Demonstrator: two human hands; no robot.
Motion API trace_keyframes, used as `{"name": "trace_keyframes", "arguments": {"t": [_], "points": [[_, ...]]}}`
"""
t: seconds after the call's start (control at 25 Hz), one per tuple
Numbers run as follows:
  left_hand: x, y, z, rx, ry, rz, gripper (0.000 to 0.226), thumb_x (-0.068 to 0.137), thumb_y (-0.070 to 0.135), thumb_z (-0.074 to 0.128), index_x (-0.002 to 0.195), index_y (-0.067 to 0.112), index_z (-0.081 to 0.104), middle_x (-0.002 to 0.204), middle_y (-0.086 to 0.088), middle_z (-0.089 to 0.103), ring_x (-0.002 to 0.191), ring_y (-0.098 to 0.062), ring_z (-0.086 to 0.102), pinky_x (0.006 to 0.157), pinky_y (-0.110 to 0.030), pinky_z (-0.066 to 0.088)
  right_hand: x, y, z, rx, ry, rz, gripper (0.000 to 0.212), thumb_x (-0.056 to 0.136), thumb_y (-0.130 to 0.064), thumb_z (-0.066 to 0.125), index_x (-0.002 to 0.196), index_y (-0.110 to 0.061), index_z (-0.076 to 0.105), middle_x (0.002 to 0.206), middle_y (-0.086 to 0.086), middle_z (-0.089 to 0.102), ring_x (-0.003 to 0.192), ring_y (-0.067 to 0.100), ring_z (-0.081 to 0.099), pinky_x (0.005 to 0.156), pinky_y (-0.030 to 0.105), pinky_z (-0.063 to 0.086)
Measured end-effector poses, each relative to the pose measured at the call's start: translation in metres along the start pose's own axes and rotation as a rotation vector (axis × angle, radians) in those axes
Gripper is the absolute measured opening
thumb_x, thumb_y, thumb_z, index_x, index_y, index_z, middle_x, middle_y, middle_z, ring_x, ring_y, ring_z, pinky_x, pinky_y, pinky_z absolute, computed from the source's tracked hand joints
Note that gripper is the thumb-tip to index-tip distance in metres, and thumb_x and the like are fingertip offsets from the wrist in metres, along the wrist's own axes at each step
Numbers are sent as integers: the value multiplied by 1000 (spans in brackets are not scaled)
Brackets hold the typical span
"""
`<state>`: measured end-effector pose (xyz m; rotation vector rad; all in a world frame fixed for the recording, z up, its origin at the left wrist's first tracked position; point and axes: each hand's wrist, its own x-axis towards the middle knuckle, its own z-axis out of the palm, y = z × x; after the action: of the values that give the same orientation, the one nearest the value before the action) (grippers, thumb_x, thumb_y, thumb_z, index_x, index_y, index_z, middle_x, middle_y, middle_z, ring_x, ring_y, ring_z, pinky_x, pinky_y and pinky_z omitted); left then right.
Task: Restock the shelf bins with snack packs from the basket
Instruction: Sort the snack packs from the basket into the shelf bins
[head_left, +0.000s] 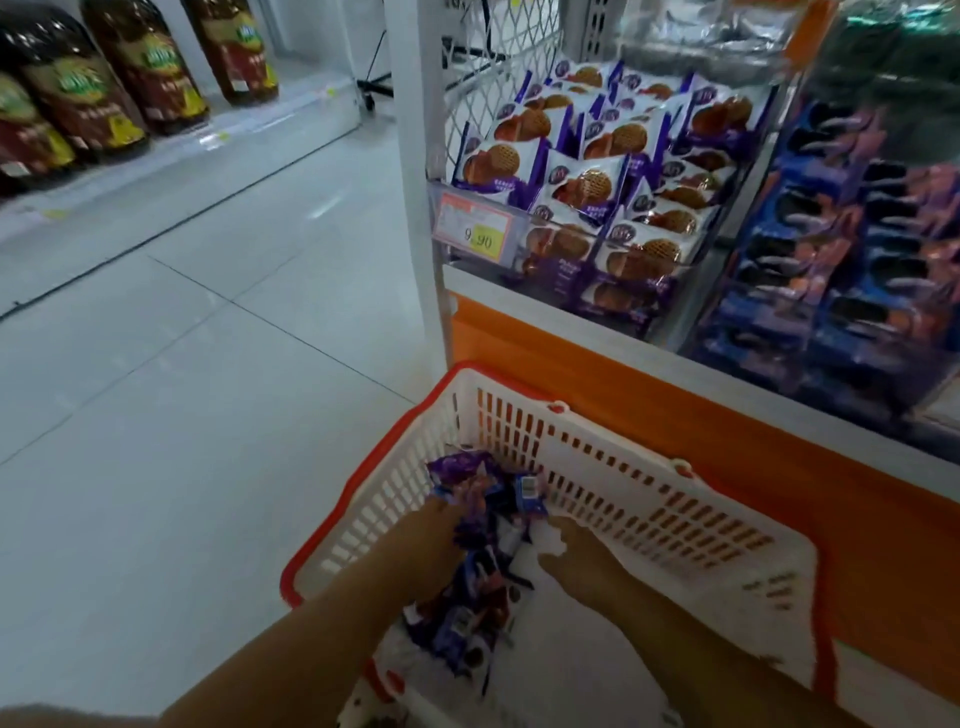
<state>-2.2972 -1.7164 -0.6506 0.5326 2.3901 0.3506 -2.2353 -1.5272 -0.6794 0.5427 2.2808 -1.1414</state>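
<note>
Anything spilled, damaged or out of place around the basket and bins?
Nothing stands out. The snack packs lie jumbled but inside the basket, and the waffle packs in the shelf bin lean unevenly yet stay contained.

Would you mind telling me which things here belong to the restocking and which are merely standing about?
Belongs to the job: basket; snack packs inside it; left hand and right hand, both down in the basket; shelf bin of purple-and-white packs.

Standing about: brown bottles on the far shelf; price tag; tiled floor.
</note>
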Motion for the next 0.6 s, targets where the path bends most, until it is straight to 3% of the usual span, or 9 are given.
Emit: {"name": "trace_keyframes", "arguments": {"t": [0.16, 0.24, 0.4, 0.48, 0.6], "points": [[16, -17, 23, -37, -23, -79, 51, 100, 24, 45, 149, 21, 33, 151, -5, 35, 133, -23, 41, 107, -29, 35, 41, -2, 8, 485, 144, 94, 50, 98, -7, 52, 145, -11, 36, 140, 6, 43, 131, 28, 41, 98, 26, 36], [19, -19, 29, -53, -30, -87, 51, 100, 24, 45, 149, 20, 33, 150, -6, 35, 131, -23, 42, 106, -30, 37, 69, -3, 15, 583, 173, 138, 47, 98, -9, 52, 143, -12, 39, 143, 9, 43, 131, 29, 42, 102, 32, 36], [22, -20, 34, -51, -68, -96, 53, 101, 23, 45, 151, 20, 29, 155, -5, 29, 136, -24, 37, 109, -31, 33, 110, 3, 41, 542, 282, 275, 41, 93, -26, 60, 130, -12, 51, 131, 17, 54, 115, 35, 53, 103, 49, 44], [24, -20, 33, -65, -59, -98, 51, 100, 24, 47, 149, 19, 33, 149, -7, 36, 129, -24, 43, 105, -31, 38, 117, 8, 45, 417, 268, 277, 39, 89, -30, 64, 126, -18, 57, 123, 9, 60, 110, 32, 57, 100, 47, 47], [28, -12, 25, -162, -54, -158, 40, 101, 23, 44, 140, 15, 46, 133, -9, 51, 114, -24, 54, 94, -32, 45, 99, 11, 35, 453, 247, 205, 23, 89, -21, 66, 112, -15, 65, 98, 1, 59, 94, 24, 61, 87, 37, 51]]}}
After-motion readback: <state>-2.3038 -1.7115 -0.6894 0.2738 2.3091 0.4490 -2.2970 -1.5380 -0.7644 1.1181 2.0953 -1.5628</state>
